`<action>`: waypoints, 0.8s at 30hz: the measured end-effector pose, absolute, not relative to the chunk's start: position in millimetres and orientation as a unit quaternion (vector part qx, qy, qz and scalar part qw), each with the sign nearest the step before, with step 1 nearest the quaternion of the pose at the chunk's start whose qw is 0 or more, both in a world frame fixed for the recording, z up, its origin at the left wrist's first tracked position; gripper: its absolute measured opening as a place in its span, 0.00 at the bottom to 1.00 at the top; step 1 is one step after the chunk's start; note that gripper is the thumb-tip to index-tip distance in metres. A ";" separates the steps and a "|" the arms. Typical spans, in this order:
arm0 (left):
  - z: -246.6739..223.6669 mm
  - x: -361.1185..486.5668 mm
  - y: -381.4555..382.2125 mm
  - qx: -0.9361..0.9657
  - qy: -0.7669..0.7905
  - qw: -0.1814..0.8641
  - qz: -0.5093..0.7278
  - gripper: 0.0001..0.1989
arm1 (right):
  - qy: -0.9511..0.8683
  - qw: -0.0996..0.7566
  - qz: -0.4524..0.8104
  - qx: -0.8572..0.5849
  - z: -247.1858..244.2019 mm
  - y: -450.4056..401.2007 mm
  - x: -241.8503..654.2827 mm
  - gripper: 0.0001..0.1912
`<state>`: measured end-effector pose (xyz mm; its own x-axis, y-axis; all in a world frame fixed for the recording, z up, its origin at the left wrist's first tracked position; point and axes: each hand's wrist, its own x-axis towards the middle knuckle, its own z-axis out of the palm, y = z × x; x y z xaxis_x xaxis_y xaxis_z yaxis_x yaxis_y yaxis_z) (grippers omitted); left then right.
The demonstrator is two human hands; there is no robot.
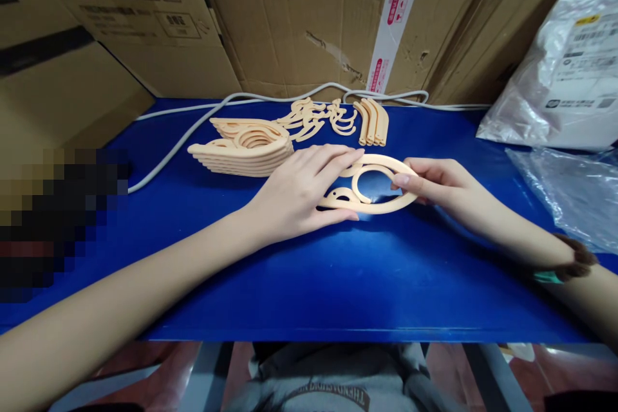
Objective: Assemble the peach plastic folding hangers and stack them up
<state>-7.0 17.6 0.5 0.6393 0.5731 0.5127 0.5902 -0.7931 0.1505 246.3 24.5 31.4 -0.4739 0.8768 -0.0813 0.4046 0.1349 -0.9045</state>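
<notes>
A beige plastic folding hanger [386,207], folded into a pointed oval with a ring-shaped opening, is held just over the blue table. My left hand [302,187] grips its left end from above, fingers over the far edge and thumb along the near one, hiding that end. At the right end, my right hand [437,183] pinches the rounded rim between thumb and fingers. Left of the hanger and behind my left hand is a stack of similar beige hangers [241,161]. Loose beige hooks [309,121] and several curved beige strips [374,122] lie farther back.
The blue table [338,290] ends at a front edge near my body. A white cable [193,135] runs along its back and left. Cardboard boxes [299,13] stand behind and left. A labelled plastic bag [564,77] and clear film [570,193] lie at right.
</notes>
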 end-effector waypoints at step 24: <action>4.1 -8.2 12.2 -0.919 -0.313 0.037 -0.238 0.36 | -0.722 0.221 0.486 -0.440 25.5 27.8 243.7 0.21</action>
<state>-8.2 12.2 4.1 0.6901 0.5582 0.4606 0.5934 -0.8008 0.0814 243.7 27.8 25.5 -0.5148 0.8502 -0.1099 0.4210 0.1390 -0.8963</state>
